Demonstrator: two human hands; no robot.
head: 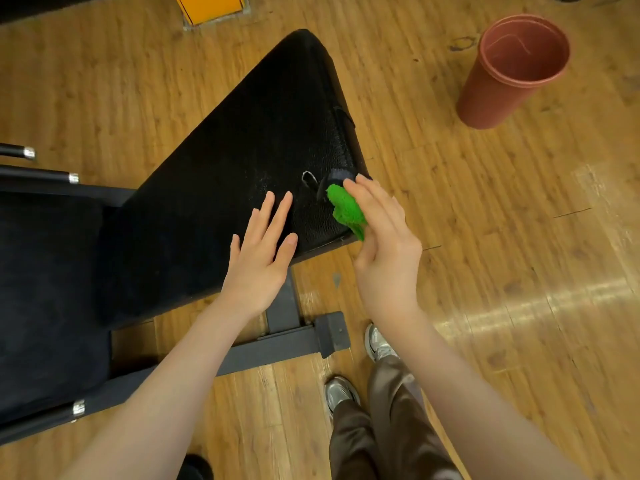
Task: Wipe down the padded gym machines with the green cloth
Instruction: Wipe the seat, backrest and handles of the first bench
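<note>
We pinch the soft, light green cloth point(346, 209) bunched in our right hand point(384, 244); our left hand point(259, 258), fingers straight, steadies the firm black pad point(225, 161)

Floor point(519, 209): wood-grain planks, glossy, with a bright glare patch at right. Standing on it: a black padded bench point(242, 140) on a dark metal frame point(277, 344); a stack of terracotta-coloured plastic pots point(509, 71), upright, well apart from the bench; two grey shoes point(341, 393); an orange box point(211, 6) at the top edge.
</note>
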